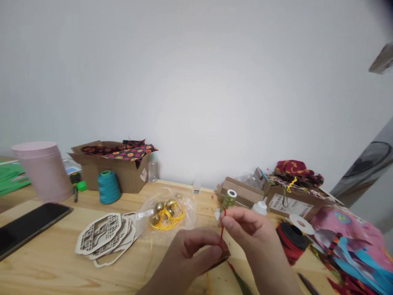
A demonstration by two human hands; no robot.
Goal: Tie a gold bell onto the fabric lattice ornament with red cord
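As seen from far left of the grip: dark phone flat on wood table, pink tub behind it. Closer in, well left of grip: teal thread cone upright, just beside open cardboard box w/ patterned fabric on top. Near left of grip: stack of pale wood cutouts, touching clear bag w/ gold bells and yellow cord inside. At the grip itself: L hand, low, near btm edge. Pinches small dark piece betw. thumb and fingers, pressed together on it. From that piece, straight up: red thread, short, roughly straight. At its top end: R hand, just above and right of L hand. Pinches thread betw. thumb and forefinger, other fingers curled. Just behind grip: green spool, tilted, white end showing. Right of grip, near: white glue btl, then black-and-red ribbon roll. Far right: heap of bright paper strips, pink and blue.
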